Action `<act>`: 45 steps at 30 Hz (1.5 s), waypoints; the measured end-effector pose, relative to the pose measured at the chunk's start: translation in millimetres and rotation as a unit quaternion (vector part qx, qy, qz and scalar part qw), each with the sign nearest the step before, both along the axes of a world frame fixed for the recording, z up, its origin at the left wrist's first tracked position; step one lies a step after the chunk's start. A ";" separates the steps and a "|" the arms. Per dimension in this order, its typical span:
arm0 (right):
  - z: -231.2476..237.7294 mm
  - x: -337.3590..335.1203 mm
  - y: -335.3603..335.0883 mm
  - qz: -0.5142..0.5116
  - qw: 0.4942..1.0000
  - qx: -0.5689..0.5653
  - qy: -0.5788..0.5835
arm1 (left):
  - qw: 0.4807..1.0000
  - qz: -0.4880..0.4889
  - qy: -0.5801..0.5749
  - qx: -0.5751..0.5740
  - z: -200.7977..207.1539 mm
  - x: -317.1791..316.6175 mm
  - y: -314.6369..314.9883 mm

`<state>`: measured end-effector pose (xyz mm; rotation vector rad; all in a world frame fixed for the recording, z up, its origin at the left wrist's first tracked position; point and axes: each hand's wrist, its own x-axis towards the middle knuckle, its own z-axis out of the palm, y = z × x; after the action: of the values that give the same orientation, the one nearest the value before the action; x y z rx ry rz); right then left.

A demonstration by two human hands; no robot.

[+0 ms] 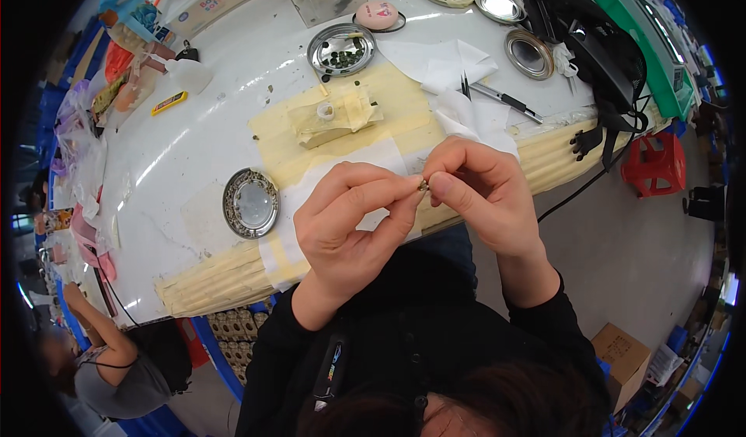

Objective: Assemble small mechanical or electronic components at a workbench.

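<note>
My left hand and my right hand meet over the near edge of the table. Thumb and fingertips of both are pinched together on one tiny brownish-gold piece, too small to name and partly covered by the fingers. Left of my left hand sits a round metal dish with many tiny bits around its inner rim. Beyond the hands lies a tape-covered block carrying a small clear round cup. Farther back is another metal dish of dark green pieces.
White paper lies beyond my right hand, with dark tweezers and a black-and-silver pen. A black bag and green tray occupy the right end. A red stool stands on the floor. Another person sits at lower left.
</note>
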<state>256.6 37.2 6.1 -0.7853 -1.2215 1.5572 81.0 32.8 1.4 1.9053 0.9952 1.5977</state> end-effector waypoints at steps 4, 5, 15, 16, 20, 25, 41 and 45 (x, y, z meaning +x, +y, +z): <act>0.0 -5.2 1.0 -0.016 0.998 0.064 0.001 | 0.999 0.023 0.027 0.022 1.9 -3.2 -2.6; 0.4 -6.5 0.9 -0.020 0.996 0.079 -0.020 | 0.999 0.029 0.031 0.023 1.3 -4.3 -3.2; 3.7 -14.3 -1.0 0.041 0.999 -0.018 -0.008 | 0.995 -0.046 -0.065 -0.053 -4.5 -19.2 -5.0; 4.5 -15.6 -0.9 0.044 0.999 -0.024 -0.011 | 0.995 -0.046 -0.066 -0.053 -4.1 -20.6 -5.4; 7.6 -24.0 -0.5 0.059 0.998 -0.027 -0.020 | 0.996 -0.037 -0.063 -0.048 -1.3 -27.1 -8.6; 7.2 -33.6 -0.5 0.059 0.998 -0.031 -0.020 | 1.000 0.005 -0.014 0.008 0.4 -37.5 -10.7; 6.7 -56.2 2.5 0.076 0.996 -0.028 -0.046 | 0.999 0.010 -0.039 -0.035 -4.4 -61.1 -16.0; 8.4 -60.2 5.1 0.045 0.997 0.003 -0.055 | 0.999 0.024 -0.037 -0.024 -4.9 -64.0 -16.0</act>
<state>196.4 42.3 14.4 -0.8309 -1.3571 1.5984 16.9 16.8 -3.6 1.7887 1.0460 1.6442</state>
